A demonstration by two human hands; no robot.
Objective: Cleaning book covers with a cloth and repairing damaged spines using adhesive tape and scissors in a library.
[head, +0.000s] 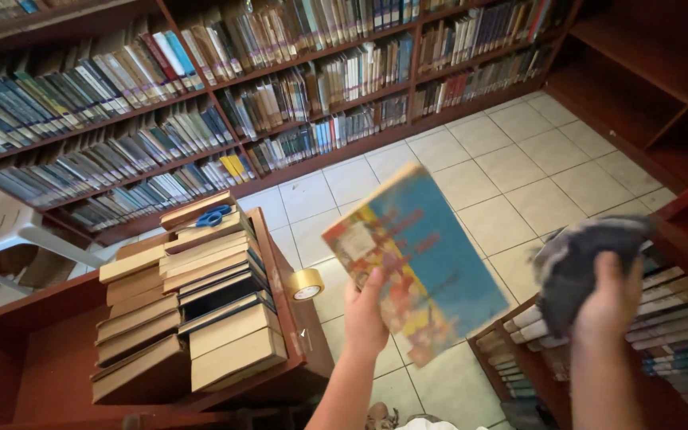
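Note:
My left hand (365, 317) grips the lower edge of a blurred book (420, 255) with a blue and multicoloured cover, held up and tilted over the tiled floor. In my right hand (608, 306) is a bunched grey cloth (579, 259), raised to the right of the book and not touching it. The cloth hangs above a row of books (678, 318) on a low wooden shelf at the right.
A wooden cart (9, 350) at the left holds two stacks of books (193, 302) with blue scissors (214, 216) on top and a roll of tape (306, 284) at its corner. Tall bookshelves (280, 95) line the far wall. A white plastic chair (1, 231) stands at the far left.

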